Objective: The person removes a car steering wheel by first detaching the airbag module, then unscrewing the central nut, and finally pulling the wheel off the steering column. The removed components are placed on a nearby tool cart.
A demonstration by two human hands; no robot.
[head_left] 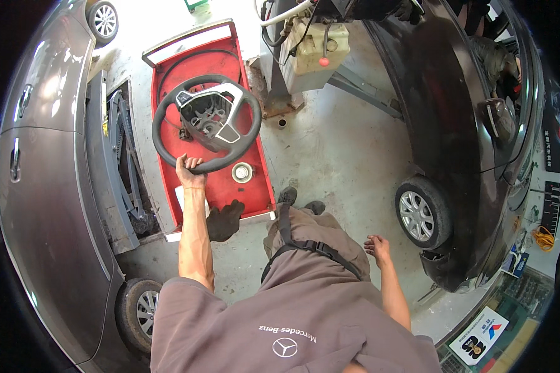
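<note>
My left hand (191, 171) is closed around the lower rim of a black steering wheel (208, 121) with silver trim. The wheel's centre is uncovered, showing its inner frame. It is over a red tool cart (221, 193); whether it rests on the cart or is held just above, I cannot tell. A small round whitish container (242, 172) stands on the cart to the right of the rim. At the cart's near edge lies a dark glove (225, 221). My right hand (377, 247) hangs at my right side, holding nothing, its fingers loosely apart.
A dark grey car (50, 186) stands on the left, beside a scissor lift (124, 161) in a floor recess. A black car (448, 112) is on the right, with another person (494, 62) beyond it. A yellowish tank (317, 50) is mounted on a post ahead.
</note>
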